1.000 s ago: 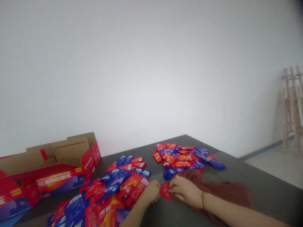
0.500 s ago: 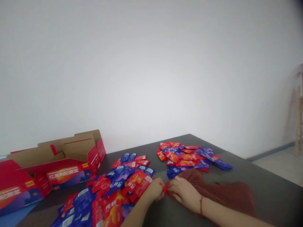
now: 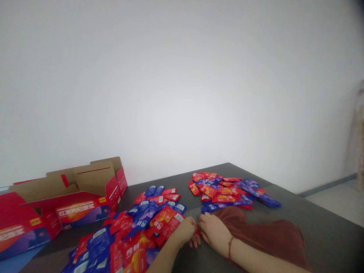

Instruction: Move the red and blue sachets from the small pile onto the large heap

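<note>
My left hand (image 3: 188,232) and my right hand (image 3: 215,229) meet low over the table, their fingertips close together. Between them a small bit of a red sachet (image 3: 197,232) shows; the fingers of both hands are closed about it and hide most of it. A red cord circles my right wrist. Beside my left forearm spreads a large pile of red and blue sachets (image 3: 136,248). Under and past my right hand lies a crumpled brown cloth (image 3: 270,239).
Another heap of red and blue sachets (image 3: 224,189) lies farther back on the dark table (image 3: 307,216). At the left stand open red cardboard boxes (image 3: 82,212) with raised flaps. A pale wall (image 3: 182,94) rises behind the table.
The red sachet, plainer between my hands before, is now mostly covered by fingers. My right hand has shifted slightly left, closer to my left hand. The view has tilted slightly.
</note>
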